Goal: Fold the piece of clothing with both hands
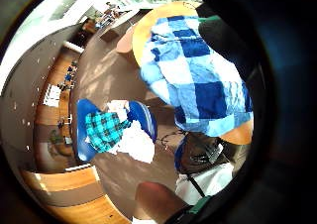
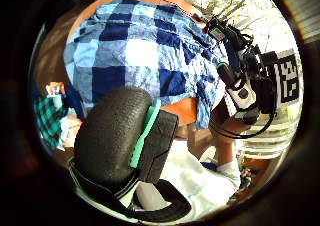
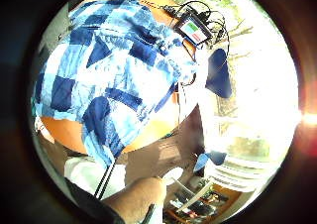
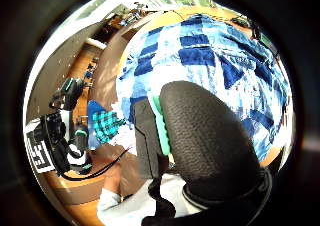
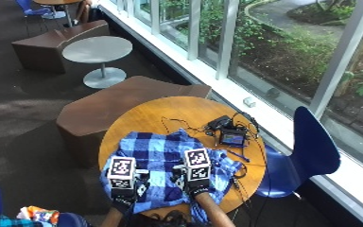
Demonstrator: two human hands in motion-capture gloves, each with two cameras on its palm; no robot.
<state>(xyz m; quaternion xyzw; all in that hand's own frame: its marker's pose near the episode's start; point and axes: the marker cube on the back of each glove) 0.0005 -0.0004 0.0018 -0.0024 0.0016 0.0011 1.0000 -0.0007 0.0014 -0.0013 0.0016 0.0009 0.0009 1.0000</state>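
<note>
Both my hands, left hand point(image 5: 124, 193) and right hand point(image 5: 196, 183), hover over the blue checked shirt point(image 5: 162, 161) spread on the round table point(image 5: 162, 111); I cannot tell whether the fingers are apart or together.

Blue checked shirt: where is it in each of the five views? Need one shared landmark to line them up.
Outside view: blue checked shirt spread on the round wooden table, under both hands.
Left little finger side: on the table, draping its edge.
Left thumb side: beyond the glove thumb.
Right little finger side: hanging off the table edge.
Right thumb side: behind the glove thumb.
Shared landmark: the table's wooden rim.
</note>
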